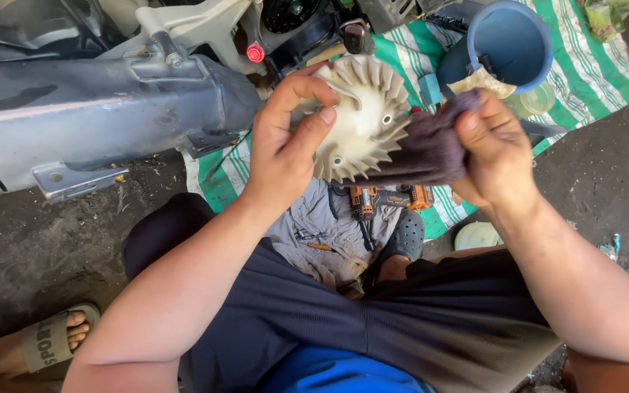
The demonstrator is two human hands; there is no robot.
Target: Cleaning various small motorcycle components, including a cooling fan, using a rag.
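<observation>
A cream plastic fan wheel with curved blades round its rim (362,120) is held up over the lap, above a green-and-white striped ground sheet (591,69) spread on the dirt floor. Largest in view, a grey metal engine casing (103,109) is seen lying at upper left. Beyond the wheel, a blue plastic tub (511,44) is set on the sheet; below the wheel, an orange-and-black cordless drill (373,200) is laid on a grey crumpled garment (314,225).

The wheel is gripped at its left edge by the left hand (285,142), thumb pressed on the face and fingers hooked behind. A dark purplish rag (431,145) is clenched in the right hand (493,149) and pressed against the blades on the wheel's right side. The wiping of the blades is judged to be the step in hand; the wheel would probably need to be turned in the left hand so that unwiped blades are brought under the rag.
</observation>
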